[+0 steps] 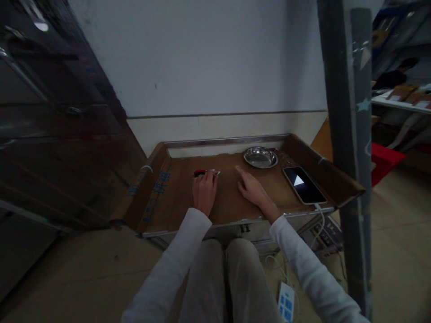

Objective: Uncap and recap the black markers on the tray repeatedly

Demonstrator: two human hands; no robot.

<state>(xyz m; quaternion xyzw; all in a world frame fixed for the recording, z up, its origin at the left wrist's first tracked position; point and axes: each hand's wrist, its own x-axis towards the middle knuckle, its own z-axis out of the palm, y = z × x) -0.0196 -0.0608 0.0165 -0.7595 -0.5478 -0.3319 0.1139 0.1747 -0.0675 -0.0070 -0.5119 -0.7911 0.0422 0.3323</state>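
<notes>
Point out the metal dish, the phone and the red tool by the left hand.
metal dish (260, 157), head view, on its shiny inner bottom.
phone (304, 184), head view, middle of the dark screen.
red tool (200, 172), head view, on its red body.

No words or numbers can be read. The phone (305, 185) on the tabletop (229, 202) shows a white triangle sign on its dark screen. Blue printing on the cardboard flap (158, 190) is too blurred to read.
</notes>
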